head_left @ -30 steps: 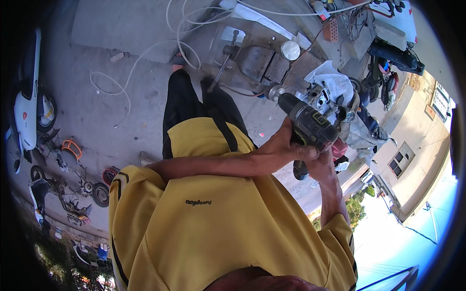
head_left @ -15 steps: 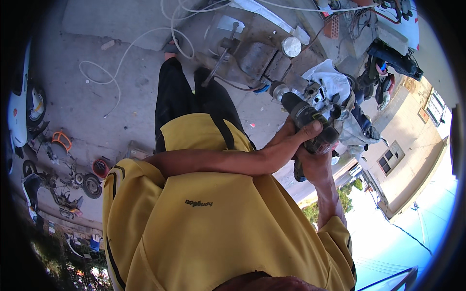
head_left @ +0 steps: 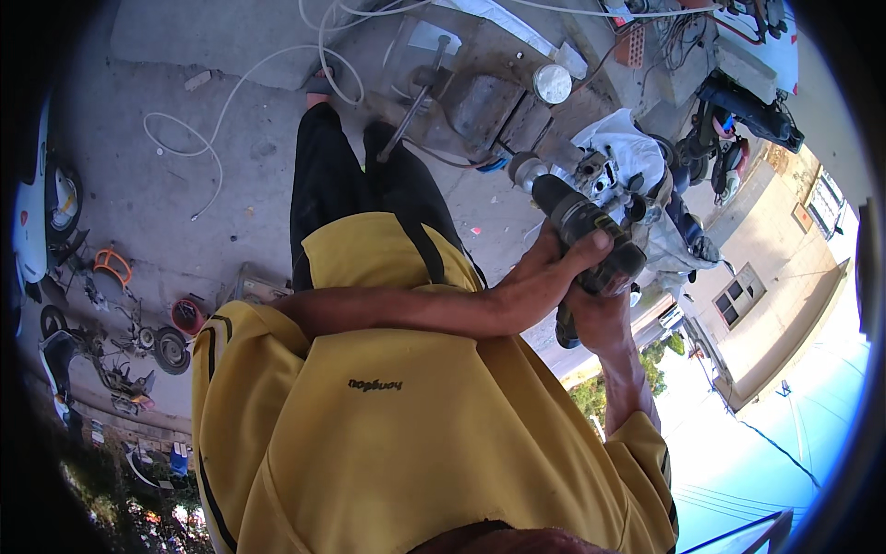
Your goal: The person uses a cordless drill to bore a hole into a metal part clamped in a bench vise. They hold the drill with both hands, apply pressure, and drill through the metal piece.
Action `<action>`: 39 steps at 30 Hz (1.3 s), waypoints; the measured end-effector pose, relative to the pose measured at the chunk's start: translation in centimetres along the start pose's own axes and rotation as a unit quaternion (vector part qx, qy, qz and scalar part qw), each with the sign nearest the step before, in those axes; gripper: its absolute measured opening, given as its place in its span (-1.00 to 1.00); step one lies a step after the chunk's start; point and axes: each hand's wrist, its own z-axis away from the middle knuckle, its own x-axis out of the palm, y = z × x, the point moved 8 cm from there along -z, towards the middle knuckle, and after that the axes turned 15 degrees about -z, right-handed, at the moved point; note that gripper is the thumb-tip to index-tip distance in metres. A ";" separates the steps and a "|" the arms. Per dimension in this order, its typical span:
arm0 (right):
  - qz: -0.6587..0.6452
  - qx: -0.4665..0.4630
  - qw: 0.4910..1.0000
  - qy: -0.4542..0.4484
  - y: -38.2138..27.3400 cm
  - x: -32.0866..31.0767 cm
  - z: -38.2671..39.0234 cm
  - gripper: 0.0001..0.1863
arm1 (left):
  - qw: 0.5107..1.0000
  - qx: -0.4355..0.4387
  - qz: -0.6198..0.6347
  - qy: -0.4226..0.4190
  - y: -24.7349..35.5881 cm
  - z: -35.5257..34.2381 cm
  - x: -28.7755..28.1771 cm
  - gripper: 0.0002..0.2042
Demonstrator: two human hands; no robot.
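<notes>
I hold a dark cordless power drill (head_left: 591,220) with both hands, out to my right. My right hand (head_left: 598,319) wraps round its rear and handle. Reaching across my body, my left hand (head_left: 552,268) grips its side, thumb laid over the top of the housing. From the drill's front a silvery round part (head_left: 528,170) points toward the bench vise (head_left: 480,109). Exactly what the drill's tip touches there is too small to tell. A long metal bar (head_left: 406,122) crosses the vise's near end.
A round white-topped can (head_left: 552,83) stands beside the vise. Metal parts lie on a white sack (head_left: 620,148) beyond the drill. A pale hose (head_left: 217,138) loops over the concrete floor at left. Motorcycle parts (head_left: 125,369) and a red bucket (head_left: 187,316) sit farther left.
The whole view has shifted slightly. Both hands keep their hold on the drill, which has hardly moved against the vise.
</notes>
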 end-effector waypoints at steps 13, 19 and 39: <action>0.020 -0.006 1.000 0.006 0.2 -0.4 -0.1 -0.70 | 1.000 0.014 -0.005 -0.006 -0.2 -0.2 0.0 -0.19; 0.044 0.003 0.999 -0.001 -0.1 -0.2 -0.5 -0.69 | 0.999 0.029 0.015 -0.013 -0.2 -0.6 -0.2 -0.16; 0.023 0.000 1.000 0.019 -0.4 -0.1 0.0 -0.70 | 0.999 0.031 0.014 -0.027 -0.4 -0.6 0.2 -0.16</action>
